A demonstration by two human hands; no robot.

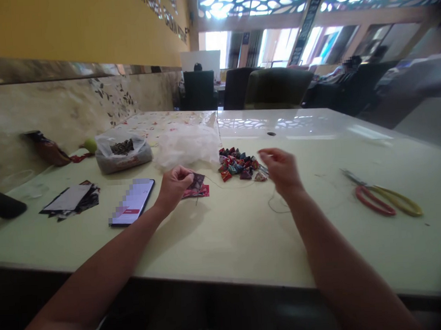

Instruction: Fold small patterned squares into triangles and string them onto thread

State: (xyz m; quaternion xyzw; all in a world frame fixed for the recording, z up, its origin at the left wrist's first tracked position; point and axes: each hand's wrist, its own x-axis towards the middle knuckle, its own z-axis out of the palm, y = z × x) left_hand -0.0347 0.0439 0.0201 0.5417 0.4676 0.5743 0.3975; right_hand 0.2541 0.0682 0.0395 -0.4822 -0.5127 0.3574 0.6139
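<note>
My left hand [175,184] pinches a small dark patterned piece of fabric [196,181] above the table. Just under it lies a red patterned fabric piece [202,191]. A thin dark thread [231,186] runs in a slack curve from the held fabric toward my right hand [280,169]. That hand is raised with its fingers closed together; it is slightly blurred, and whether a needle is in it I cannot make out. Between the hands, farther back, sits a pile of small stuffed fabric pieces [238,163] in red, green and dark prints.
Scissors [380,193] with red and yellow handles lie at right. On the left are a phone [133,201], a stack of fabric pieces [72,198], a bag of dark bits [124,155] and a brown bottle [49,148]. White stuffing [188,147] lies behind my left hand. People sit in the background.
</note>
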